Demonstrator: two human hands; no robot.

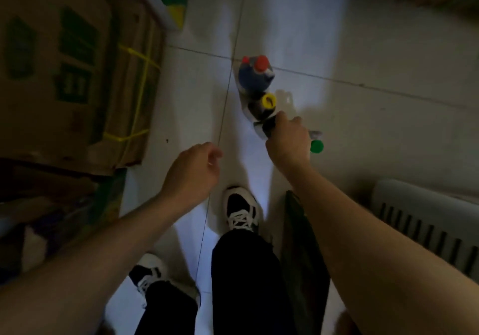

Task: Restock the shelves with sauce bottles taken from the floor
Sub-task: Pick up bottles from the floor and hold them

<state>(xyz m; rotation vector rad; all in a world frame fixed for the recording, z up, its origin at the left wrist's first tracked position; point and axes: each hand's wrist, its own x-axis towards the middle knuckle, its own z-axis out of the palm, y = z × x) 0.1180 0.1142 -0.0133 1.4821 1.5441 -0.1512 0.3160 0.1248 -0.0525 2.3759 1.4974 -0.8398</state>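
The left hand (191,171) hangs loosely curled and empty. The right hand (287,140) grips the top of a dark bottle (267,127) in the row on the floor (363,49), a yellow-capped bottle (269,100) just beyond. Best to lift it straight up so the neighbour stays upright.

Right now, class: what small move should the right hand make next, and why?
Probably lift straight up. The right hand seems curled round the dark bottle, which sits close beside the yellow-capped bottle; a straight lift should avoid knocking that one over. The left hand holds nothing.
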